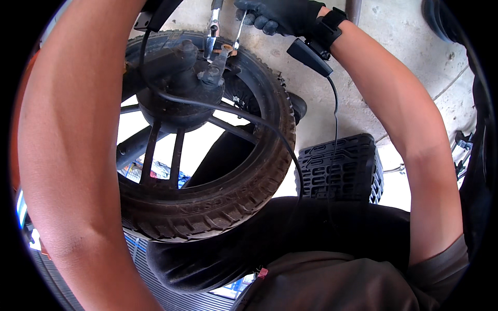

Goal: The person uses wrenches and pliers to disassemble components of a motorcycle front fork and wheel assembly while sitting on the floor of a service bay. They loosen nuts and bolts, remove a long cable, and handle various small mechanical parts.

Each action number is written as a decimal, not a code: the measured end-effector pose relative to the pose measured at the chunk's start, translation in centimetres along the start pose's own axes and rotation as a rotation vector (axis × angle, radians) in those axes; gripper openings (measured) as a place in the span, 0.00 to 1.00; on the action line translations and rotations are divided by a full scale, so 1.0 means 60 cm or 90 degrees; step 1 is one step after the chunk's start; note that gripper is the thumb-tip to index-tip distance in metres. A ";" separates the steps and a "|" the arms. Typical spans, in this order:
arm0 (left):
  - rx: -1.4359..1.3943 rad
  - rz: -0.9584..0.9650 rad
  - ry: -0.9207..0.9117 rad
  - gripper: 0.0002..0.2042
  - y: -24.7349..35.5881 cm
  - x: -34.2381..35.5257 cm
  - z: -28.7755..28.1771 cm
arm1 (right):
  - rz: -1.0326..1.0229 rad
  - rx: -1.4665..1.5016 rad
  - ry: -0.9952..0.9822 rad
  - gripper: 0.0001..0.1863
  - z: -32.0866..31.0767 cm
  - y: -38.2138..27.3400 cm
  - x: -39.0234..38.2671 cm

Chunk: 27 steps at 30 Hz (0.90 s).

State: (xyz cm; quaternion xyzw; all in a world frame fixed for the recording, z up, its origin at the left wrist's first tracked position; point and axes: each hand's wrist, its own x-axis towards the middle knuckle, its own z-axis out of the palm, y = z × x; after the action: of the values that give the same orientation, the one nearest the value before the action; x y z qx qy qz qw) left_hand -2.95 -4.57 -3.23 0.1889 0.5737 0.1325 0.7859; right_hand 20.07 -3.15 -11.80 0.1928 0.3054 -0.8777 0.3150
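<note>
My right hand [280, 15], in a black glove, is at the top with its fingers curled around a slim silver wrench [240, 32]. The wrench's lower end meets a rusty bolt area beside a metal lever arm [219, 65] at the wheel hub [179, 103]. Left of it, a second chrome tool with a jointed head [212, 32] points down at the same spot; its upper end runs out of the picture. My left forearm [78, 155] reaches up along the left side, and my left hand lies beyond the top edge. The spoked wheel carries a worn, knobbly tyre [207, 212].
A black plastic crate [337, 168] stands right of the tyre on the concrete floor [394, 46]. Black cables hang from the wrist devices [311, 56], one crossing the wheel. My dark-trousered leg [207, 259] is beneath the tyre. A dark shoe [297, 108] shows behind the tyre.
</note>
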 end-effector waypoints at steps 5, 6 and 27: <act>-0.029 -0.035 0.049 0.08 0.003 -0.002 0.010 | -0.008 -0.029 -0.045 0.19 -0.004 -0.005 0.013; -0.020 -0.042 0.062 0.08 0.003 -0.002 0.012 | 0.016 -0.043 -0.054 0.19 -0.005 -0.007 0.018; 0.203 0.039 -0.026 0.08 0.023 -0.006 0.016 | -0.194 -0.347 0.033 0.18 0.046 0.009 -0.068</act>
State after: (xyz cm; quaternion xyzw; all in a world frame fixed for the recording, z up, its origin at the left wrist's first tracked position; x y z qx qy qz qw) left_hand -2.16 -3.62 -2.04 0.3314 0.5654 0.0596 0.7530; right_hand 23.00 -3.50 -7.82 0.0755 0.5626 -0.7954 0.2122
